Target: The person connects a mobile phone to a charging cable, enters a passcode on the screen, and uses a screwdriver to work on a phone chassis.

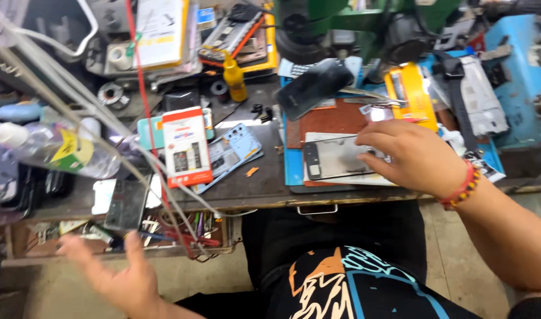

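My right hand rests on the right end of a flat grey phone panel, fingers pressed on it; the panel lies on a blue work mat at the bench's front edge. A bead bracelet circles that wrist. My left hand is low at the bottom left, blurred, fingers spread and holding nothing, just in front of an open drawer full of small tools and wires. A dark phone back cover leans up behind the mat.
An orange-and-white small box and an opened phone lie mid-bench. A yellow squeeze bottle stands behind them. A clear plastic bottle lies at left. Cables hang across the left; a green machine stands at the back.
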